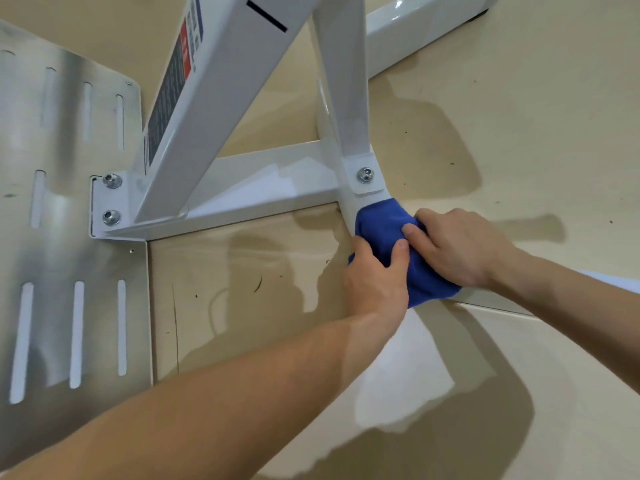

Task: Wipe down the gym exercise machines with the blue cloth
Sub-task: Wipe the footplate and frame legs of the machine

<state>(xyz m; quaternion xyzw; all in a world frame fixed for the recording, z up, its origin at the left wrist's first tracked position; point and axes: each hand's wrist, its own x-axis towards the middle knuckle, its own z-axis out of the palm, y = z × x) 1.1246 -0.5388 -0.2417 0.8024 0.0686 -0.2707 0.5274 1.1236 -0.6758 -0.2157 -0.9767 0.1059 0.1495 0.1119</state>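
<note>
Right now the blue cloth (398,237) sits bunched over the white base rail (242,202) of the machine, just near-side of the bolted bracket where an upright leg meets it, right of centre in my view; I judge it soft, light and floppy, a thing that folds wherever it is pinched, so it wants a broad wrap, not a fingertip hold, or it will slide off the glossy paint. I have both hands on it: my left hand (377,275) is curled around the near left side of the wad, thumb pressed on top, and my right hand (460,244) is closed over its right side, fingers tucked into the folds, so the cloth is clamped between the two and against the rail. I would keep the grip there, at the middle of the bunch, with the palm bearing down. Further out, the frame looks stiff and heavy, not something that will shift under wiping. A slanted white column (221,98) with a warning label rises to the left, a brushed metal footplate (69,237) with slots lies far left, and the beige floor (519,133) shows scuffs and shiny patches
</note>
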